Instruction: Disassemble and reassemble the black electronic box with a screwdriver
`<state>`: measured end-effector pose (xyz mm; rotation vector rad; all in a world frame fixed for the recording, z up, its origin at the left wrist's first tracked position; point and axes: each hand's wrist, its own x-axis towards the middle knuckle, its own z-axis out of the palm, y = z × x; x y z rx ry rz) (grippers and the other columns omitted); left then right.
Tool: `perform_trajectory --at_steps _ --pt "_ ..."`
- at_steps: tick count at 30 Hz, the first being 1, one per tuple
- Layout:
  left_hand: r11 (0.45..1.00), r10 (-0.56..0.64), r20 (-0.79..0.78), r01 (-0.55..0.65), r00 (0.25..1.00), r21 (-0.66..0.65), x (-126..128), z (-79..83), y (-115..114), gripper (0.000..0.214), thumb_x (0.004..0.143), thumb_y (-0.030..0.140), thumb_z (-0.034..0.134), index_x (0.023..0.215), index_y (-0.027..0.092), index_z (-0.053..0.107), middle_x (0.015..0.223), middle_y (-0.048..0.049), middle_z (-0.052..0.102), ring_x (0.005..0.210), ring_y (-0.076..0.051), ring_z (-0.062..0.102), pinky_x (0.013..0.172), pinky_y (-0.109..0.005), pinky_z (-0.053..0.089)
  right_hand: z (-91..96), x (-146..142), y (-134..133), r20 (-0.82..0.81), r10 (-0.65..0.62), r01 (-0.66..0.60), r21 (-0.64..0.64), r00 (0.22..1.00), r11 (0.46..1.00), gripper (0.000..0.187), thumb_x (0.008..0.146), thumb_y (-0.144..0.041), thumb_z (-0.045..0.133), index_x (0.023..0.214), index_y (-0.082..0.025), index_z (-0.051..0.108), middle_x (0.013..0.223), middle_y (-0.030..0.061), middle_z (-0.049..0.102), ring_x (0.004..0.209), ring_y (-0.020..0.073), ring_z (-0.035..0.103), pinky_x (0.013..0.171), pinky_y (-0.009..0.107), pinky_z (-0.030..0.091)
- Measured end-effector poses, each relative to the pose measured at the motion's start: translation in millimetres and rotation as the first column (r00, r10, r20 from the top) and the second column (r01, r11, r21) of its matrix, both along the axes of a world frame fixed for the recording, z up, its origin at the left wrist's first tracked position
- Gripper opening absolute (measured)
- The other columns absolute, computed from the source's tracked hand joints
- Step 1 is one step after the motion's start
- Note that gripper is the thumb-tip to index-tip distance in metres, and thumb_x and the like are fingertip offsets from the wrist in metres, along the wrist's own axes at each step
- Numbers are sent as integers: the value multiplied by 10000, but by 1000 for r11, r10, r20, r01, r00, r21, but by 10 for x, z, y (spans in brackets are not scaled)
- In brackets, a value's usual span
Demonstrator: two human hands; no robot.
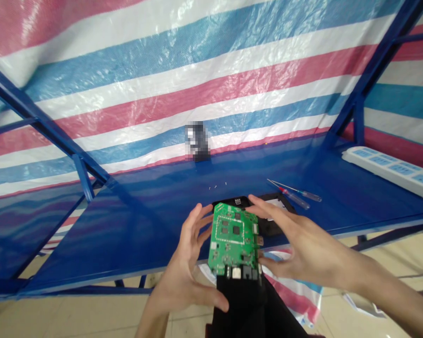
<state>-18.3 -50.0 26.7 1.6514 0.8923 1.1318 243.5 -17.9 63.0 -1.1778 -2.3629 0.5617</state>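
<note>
A green circuit board [232, 241] stands tilted upright over a black case part [239, 300] at the table's near edge. My left hand [186, 277] is at the board's left side. Its thumb presses on the black case part and its spread fingers lie along the board's left edge. On the other side, my right hand [303, 249] has its fingers stretched out above another black housing [273, 220] on the table. The right thumb touches the board's lower right edge.
Two thin screwdrivers [296, 193] lie on the blue table [144, 225] behind the housing, with a few tiny screws [215, 187] to their left. A white power strip [391, 169] sits at the right, and a small dark object [197, 141] at the striped tarp.
</note>
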Motion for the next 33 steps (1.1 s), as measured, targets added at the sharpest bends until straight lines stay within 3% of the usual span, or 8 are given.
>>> perform_trajectory --at_steps 2,4,8,15,24,33 --pt "996 91 -208 -86 974 33 -42 -21 135 1212 617 597 871 1530 334 119 1610 -137 212 1464 -372 266 1174 -575 263 15 49 162 30 -49 47 69 998 997 955 770 -281 689 1566 -233 164 1394 89 605 1194 261 645 956 369 561" --pt "986 167 -428 -156 888 61 -56 -60 273 1204 626 465 900 1534 265 135 1600 -167 218 1472 -380 233 1178 -592 232 36 76 311 102 -67 54 125 993 991 937 780 -270 668 1567 -213 163 1401 111 596 1112 269 691 898 378 586" --pt "989 149 -604 -111 783 100 -4 -136 485 1238 604 398 886 1543 185 108 1582 -206 259 1461 -397 250 1162 -597 268 69 46 499 234 -62 8 223 970 975 904 775 -233 644 1560 -175 201 1375 143 608 1055 301 710 836 410 600" --pt "989 132 -612 -63 780 132 61 -147 596 1164 630 338 840 1539 171 133 1567 -198 315 1444 -396 294 1157 -586 287 61 -24 614 347 56 -152 256 936 955 865 787 -153 602 1556 -151 205 1375 165 593 1113 313 672 862 424 580" --pt "985 159 -614 -80 773 155 80 -158 584 1091 624 319 834 1501 175 201 1495 -190 402 1391 -392 371 1131 -570 342 46 -10 598 411 81 -191 232 908 954 805 803 -153 591 1534 -148 253 1379 148 595 1078 287 686 830 383 587" --pt "977 195 -612 -97 767 189 91 -180 567 1066 636 311 817 1490 175 194 1480 -171 389 1370 -380 387 1111 -561 373 116 -76 603 491 92 -212 193 866 958 832 774 -145 607 1532 -160 263 1360 138 611 1027 288 704 750 353 585"
